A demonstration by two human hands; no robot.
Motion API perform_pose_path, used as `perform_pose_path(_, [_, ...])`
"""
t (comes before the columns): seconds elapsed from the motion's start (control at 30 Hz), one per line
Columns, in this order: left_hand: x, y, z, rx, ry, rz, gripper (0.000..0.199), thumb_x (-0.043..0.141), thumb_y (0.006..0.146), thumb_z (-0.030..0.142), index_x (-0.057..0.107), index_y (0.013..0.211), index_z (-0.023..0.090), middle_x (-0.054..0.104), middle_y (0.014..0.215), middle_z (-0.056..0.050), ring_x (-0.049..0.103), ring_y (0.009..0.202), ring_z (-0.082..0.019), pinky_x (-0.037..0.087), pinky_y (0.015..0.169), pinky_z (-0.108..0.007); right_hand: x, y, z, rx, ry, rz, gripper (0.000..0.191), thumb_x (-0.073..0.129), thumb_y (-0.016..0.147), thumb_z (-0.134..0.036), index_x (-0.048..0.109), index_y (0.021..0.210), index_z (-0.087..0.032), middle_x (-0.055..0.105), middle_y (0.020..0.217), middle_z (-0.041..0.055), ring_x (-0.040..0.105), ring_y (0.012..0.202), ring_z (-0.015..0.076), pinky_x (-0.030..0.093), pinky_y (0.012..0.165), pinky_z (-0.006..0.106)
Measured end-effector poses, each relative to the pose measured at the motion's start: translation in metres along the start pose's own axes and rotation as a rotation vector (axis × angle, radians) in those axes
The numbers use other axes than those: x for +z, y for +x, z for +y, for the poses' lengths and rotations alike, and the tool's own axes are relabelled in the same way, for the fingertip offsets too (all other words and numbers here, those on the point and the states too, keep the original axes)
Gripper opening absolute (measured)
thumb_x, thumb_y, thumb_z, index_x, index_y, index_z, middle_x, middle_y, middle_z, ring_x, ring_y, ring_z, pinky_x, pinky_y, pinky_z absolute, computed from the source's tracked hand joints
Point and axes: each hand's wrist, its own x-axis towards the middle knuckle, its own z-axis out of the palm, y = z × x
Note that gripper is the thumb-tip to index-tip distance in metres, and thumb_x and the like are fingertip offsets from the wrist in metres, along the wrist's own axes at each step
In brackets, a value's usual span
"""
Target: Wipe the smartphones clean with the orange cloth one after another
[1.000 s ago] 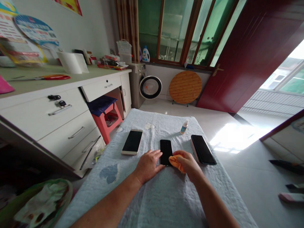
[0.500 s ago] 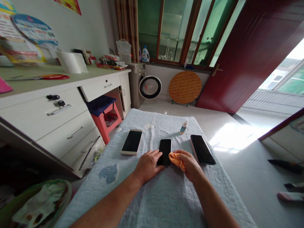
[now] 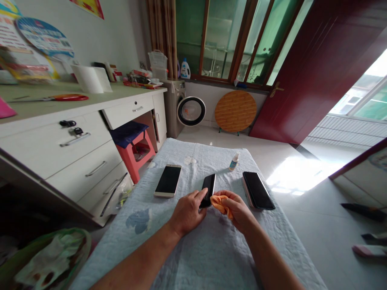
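Table [image 3: 223, 257] under a pale blue quilted cover; near edge out of view. Middle phone [image 3: 211, 183] about halfway between the table's left and right edges, well in from the far edge. It is tilted, its right side raised, dark screen turned toward the left.

Left hand [image 3: 187, 213] at the phone's lower left: grip closed about the lower part, fingers over the screen, thumb low near the bottom end. Right hand [image 3: 240, 211] on the other side: grip pinching an orange cloth [image 3: 222, 205], bunched, its tip at the phone's lower right edge. Whether the cloth presses there, cannot tell.

White phone [image 3: 168, 180] lies flat, screen up, toward the table's left edge. Right phone [image 3: 258, 190] close along the right edge, black face up, a pinkish side showing beneath. Small spray bottle [image 3: 233, 162] stands upright toward the far right corner, beyond the right phone.

Off the table's far left corner: red stool [image 3: 137, 151] with a dark blue pad, beside a white desk [image 3: 69, 141]. On the desk, scissors [image 3: 71, 98] and a paper roll [image 3: 90, 78]. Farther back, a washer [image 3: 175, 106], door ajar.
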Motion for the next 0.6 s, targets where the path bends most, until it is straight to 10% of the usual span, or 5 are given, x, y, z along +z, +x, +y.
perform_pose_path(0.6, [0.008,0.000,-0.002,-0.054,-0.075,0.231,0.049,0.049,0.081,0.014,0.048,0.130,0.016,0.069,0.106,-0.010,0.067,0.089,-0.022,0.052,0.082,-0.032,-0.002,0.005,0.015,0.043,-0.205,-0.075,0.035,0.067,0.064,-0.033,0.068,0.095,-0.015,0.069,0.081,0.0039,0.056,0.062,0.0111,0.037,0.052,0.020])
